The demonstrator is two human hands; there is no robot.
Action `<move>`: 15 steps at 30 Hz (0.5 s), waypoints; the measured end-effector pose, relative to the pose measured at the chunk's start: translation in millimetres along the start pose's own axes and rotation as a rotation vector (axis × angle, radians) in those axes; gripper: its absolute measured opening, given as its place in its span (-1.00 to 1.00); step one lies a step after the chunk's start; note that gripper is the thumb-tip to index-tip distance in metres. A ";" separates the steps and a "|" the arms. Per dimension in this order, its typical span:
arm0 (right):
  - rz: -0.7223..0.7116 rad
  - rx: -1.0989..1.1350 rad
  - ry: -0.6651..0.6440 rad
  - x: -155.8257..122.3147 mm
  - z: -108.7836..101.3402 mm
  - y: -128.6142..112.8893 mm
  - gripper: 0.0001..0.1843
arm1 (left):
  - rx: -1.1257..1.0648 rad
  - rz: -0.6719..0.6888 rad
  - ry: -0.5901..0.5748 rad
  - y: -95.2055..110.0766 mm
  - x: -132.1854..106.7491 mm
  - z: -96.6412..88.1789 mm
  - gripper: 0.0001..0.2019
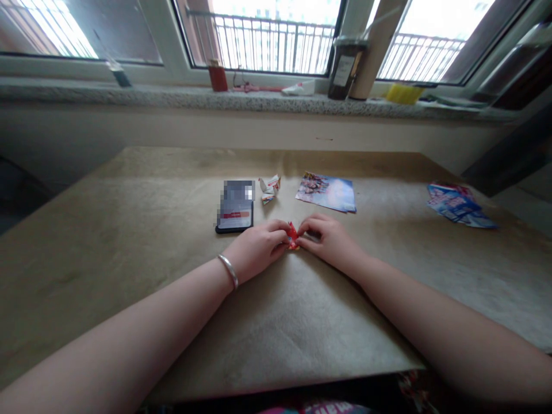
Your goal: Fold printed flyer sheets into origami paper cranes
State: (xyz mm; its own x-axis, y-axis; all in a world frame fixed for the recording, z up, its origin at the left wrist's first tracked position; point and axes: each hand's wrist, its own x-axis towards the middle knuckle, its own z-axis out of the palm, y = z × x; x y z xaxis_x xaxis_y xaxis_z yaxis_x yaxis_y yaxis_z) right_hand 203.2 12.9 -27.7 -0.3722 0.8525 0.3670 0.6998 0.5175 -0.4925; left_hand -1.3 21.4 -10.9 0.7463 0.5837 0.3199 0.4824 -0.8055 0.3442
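Red folded paper (293, 236) sat pinched between the fingertips of both hands, its long axis running roughly away from the person, slightly tilted, with its narrow end pointing forward. The left hand (257, 250), wearing a silver bangle (228, 271), and the right hand (330, 241) pressed in from either side over a tan paper sheet (276, 322), with a smartphone (235, 207) just beyond the left hand.

Bright red is seen on the small folded paper (293, 236). White with red markings is shown by the paper scrap (269, 188). Blue and pink are printed on the card (326, 192), and blue and white on the leaflets (459, 206). A speckled grey pattern is carried by the stone sill (215, 99), and plain tan by the table covering (302, 322).
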 end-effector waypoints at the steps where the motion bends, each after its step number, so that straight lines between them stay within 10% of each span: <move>1: -0.035 0.001 -0.002 -1.2 -1.2 -1.8 -0.92 | 0.020 -0.005 -0.003 0.4 -0.1 -0.3 -0.86; 15: -0.286 -0.301 -0.128 -4.0 -15.2 -19.3 -0.77 | 0.262 0.035 -0.069 10.1 -1.0 -6.6 -0.83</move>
State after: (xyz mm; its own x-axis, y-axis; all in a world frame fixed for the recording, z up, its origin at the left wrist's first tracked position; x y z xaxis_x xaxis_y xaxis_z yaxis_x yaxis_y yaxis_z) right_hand 200.5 -1.6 -7.7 -0.6365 0.6898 0.3451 0.6969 0.7060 -0.1260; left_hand -0.1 13.3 -1.9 0.7898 0.5536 0.2641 0.5511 -0.8295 0.0909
